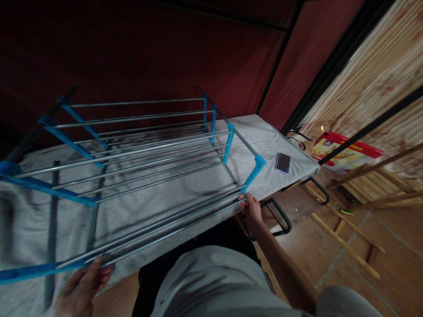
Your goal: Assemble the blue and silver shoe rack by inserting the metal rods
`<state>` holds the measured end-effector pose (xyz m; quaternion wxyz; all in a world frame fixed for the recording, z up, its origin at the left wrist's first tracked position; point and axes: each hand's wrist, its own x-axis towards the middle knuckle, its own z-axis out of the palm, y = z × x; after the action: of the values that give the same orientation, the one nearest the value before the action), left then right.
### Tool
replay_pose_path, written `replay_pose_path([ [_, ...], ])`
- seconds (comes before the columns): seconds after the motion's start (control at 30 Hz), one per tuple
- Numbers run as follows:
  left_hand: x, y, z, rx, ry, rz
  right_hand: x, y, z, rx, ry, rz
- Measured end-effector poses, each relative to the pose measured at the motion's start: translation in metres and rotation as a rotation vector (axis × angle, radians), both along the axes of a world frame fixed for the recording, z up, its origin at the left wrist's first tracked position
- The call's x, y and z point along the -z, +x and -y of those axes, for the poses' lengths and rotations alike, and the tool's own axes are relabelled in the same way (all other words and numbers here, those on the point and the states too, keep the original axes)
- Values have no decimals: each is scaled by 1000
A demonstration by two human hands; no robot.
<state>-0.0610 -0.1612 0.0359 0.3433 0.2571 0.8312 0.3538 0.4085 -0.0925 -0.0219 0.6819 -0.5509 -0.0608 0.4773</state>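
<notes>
A rack (145, 154) of grey tubes and blue plastic brackets lies on a cloth-covered table. Metal rods run between its brackets. Along the near side, the front metal rod (178, 229) passes between my two hands. My left hand (82, 286) is closed around this rod's left end, close to the long blue bracket (29, 274). At the other end, my right hand (251, 208) pinches the rod just below the right blue bracket (254, 169). Whether the rod's ends sit inside the brackets is hidden by my fingers.
A phone (283, 163) lies on the grey cloth (251, 136) right of the rack. Dark red panels (148, 48) stand behind the table. Black metal chair frames (280, 215), a red and yellow box (346, 152) and wooden frames (345, 244) are on the right.
</notes>
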Motion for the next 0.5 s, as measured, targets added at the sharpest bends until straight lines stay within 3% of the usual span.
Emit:
replay_pose_path([
  [0.1,-2,2,0,-61,-18,131,0,-1,-1,-17,-10,-10],
  [0.3,-11,9,0,22,-88,9,0,-9,1,-79,-33,-53],
  [0.5,11,-9,-3,156,-195,23,3,-27,6,-128,-56,-111],
])
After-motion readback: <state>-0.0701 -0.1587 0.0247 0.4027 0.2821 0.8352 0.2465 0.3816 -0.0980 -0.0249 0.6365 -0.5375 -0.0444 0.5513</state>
